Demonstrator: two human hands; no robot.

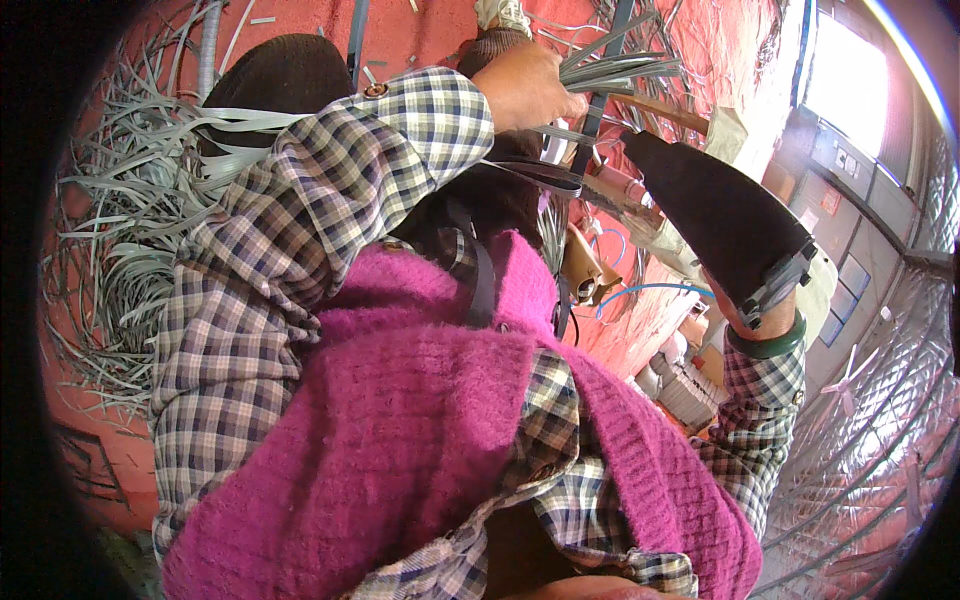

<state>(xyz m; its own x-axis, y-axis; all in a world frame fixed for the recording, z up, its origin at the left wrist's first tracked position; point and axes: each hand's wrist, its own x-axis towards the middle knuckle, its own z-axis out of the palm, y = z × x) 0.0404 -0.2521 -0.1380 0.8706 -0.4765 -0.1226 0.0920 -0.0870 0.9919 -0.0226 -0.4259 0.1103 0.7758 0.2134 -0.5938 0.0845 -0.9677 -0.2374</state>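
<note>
My left hand (527, 88) reaches forward, closed round a bundle of thin pale grey-green strips (625, 68) that fan out to the right. More flat strips (245, 122) trail across my left knee towards that forearm. To the right, my right hand (752, 318) is raised beside a broad dark blade-like tool (715, 205), which hides most of the fingers. The tool hangs in the air, its far end pointing towards the strip bundle. Upright near my left hand stands a dark narrow bar (592, 118), with a dark looped band (535, 178) beside it.
A large tangled heap of pale strips (130, 270) lies at the left on the red floor (420, 30). At the right are a thin blue hose (650, 288), a stack of pale pieces (688, 392) and silvery quilted sheeting (870, 440). More strips lie scattered at the far side.
</note>
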